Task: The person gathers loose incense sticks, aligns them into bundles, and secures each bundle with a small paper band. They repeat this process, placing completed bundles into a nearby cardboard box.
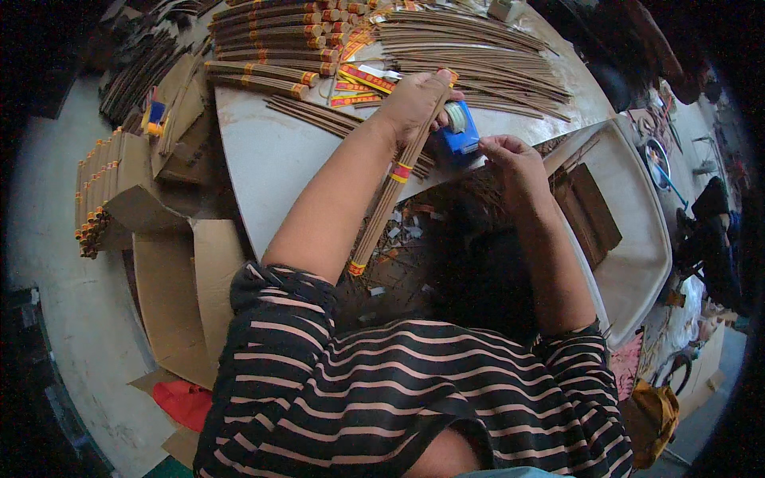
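Fingers of the left hand [417, 102] are closed around a stick bundle [385, 207] and those of the right hand [515, 162] pinched, perhaps on tape [457, 118], at the adjacent blue dispenser [460, 142], which could be toppled if tugged.

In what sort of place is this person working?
Probably a packing workshop: the left hand holds a banded bundle of thin brown sticks, many similar bundles are piled on the white table, and an open cardboard box stands at the left.
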The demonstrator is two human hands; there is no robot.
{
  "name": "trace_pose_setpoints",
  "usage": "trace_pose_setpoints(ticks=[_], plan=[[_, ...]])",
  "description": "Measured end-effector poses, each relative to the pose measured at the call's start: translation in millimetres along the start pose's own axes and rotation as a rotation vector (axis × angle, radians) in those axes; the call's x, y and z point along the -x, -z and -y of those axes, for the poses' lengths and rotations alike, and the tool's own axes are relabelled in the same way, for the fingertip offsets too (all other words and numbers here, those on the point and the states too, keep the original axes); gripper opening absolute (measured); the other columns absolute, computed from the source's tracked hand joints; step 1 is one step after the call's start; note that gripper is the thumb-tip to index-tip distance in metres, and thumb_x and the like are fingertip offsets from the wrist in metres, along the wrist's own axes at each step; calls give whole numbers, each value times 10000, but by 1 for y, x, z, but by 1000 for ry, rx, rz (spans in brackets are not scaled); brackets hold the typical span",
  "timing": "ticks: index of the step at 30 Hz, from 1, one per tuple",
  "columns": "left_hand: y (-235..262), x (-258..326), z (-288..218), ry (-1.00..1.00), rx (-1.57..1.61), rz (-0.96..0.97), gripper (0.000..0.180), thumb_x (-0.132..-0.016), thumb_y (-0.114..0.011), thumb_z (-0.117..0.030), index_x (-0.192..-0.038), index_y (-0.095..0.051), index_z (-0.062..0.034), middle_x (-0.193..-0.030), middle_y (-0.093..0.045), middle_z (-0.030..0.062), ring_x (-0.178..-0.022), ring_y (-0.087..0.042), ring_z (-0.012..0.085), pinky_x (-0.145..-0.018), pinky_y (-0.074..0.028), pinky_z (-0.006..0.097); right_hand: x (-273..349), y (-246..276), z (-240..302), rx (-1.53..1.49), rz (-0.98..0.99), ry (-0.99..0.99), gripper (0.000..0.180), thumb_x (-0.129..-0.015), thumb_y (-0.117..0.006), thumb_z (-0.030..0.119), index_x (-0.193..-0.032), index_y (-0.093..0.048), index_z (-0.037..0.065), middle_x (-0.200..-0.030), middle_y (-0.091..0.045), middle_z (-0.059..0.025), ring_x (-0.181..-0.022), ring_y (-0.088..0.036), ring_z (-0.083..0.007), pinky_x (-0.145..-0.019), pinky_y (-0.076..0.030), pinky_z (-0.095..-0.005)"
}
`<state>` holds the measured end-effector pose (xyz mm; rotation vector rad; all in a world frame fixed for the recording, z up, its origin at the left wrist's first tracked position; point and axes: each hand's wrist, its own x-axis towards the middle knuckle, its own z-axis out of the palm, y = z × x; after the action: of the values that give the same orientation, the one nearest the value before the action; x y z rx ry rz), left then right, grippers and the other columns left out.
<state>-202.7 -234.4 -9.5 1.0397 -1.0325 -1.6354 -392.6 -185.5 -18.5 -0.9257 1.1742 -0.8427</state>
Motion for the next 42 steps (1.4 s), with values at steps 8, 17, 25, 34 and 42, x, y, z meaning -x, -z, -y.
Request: trace_pose_setpoints(ticks=[8, 17, 25, 34, 42], plan=[[0, 1, 1, 4, 2, -5, 370, -878, -488, -395, -928, -486, -29, -932, -621, 134, -467, -502, 74, -396, -398, 190, 9, -1, -28, -150, -57, -104, 168, -780, -634, 182, -792, -573, 25, -655, -526, 6, -555, -454, -78, -528, -355, -216], [-7, 0, -1, 28, -109, -41, 382, -875, -472, -429, -920, -487, -49, -947, -622, 105, -475, -485, 67, -413, -383, 194, -6, 7, -53, -61, -83, -227, 169, -747, -633, 158, -668, -552, 32, -628, -514, -33, -533, -467, -146, -528, -376, -280], [-17, 22, -29, -11, -99, -97, 366, -881, -487, -365, -864, -546, -4, -793, -587, 90, -442, -468, 77, -378, -373, 206, 50, -1, -24, -5, 98, -67, 140, -777, -643, 150, -791, -588, 22, -727, -560, -19, -661, -509, -99, -620, -423, -223], [-30, 194, -95, 46, -28, -14, 331, -890, -493, -325, -851, -580, -8, -601, -503, -10, -448, -471, 58, -392, -358, 183, 136, -54, 68, 130, 371, 615, 101, -738, -678, 88, -764, -599, 31, -852, -482, -16, -867, -428, -128, -778, -346, -254], [-35, 301, -76, 46, 176, -159, 249, -884, -518, -285, -927, -541, -41, -613, -514, -10, -447, -498, 67, -381, -367, 178, 179, -111, 63, 235, 588, 631, 142, -741, -687, 131, -748, -598, 21, -816, -481, -13, -812, -453, -117, -730, -368, -244]])
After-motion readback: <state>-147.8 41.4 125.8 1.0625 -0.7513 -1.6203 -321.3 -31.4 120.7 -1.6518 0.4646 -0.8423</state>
